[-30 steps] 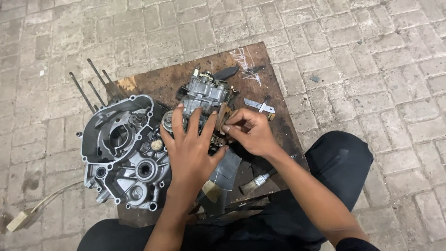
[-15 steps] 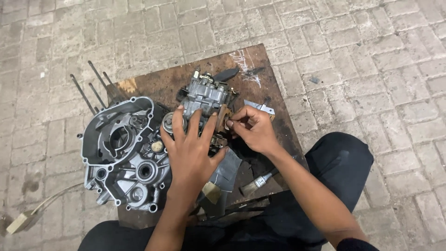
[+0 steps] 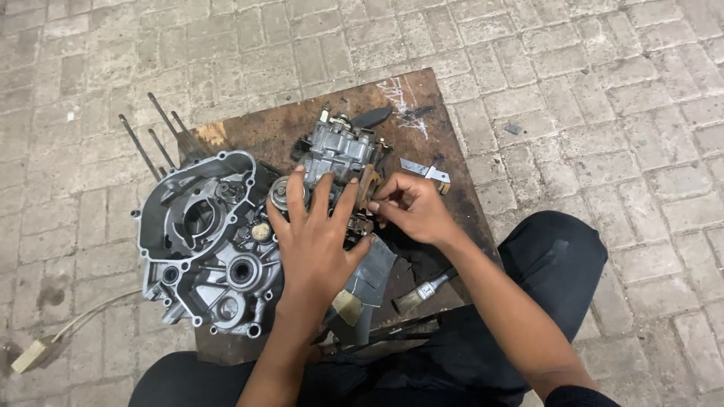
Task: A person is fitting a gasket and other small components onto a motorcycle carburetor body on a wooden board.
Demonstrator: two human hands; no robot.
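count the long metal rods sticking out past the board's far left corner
3: the rods lie side by side, slanting from the paving onto the wooden board, just beyond the engine case. Their lower ends are hidden behind it.

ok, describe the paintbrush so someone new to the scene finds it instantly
Start at the dark wooden board on the paved ground. Go to its near right edge, just below the right hand and beside the person's dark trouser leg. The paintbrush lies there at a slant: a metal ferrule with pale bristles, the only soft-tipped tool among metal engine parts.
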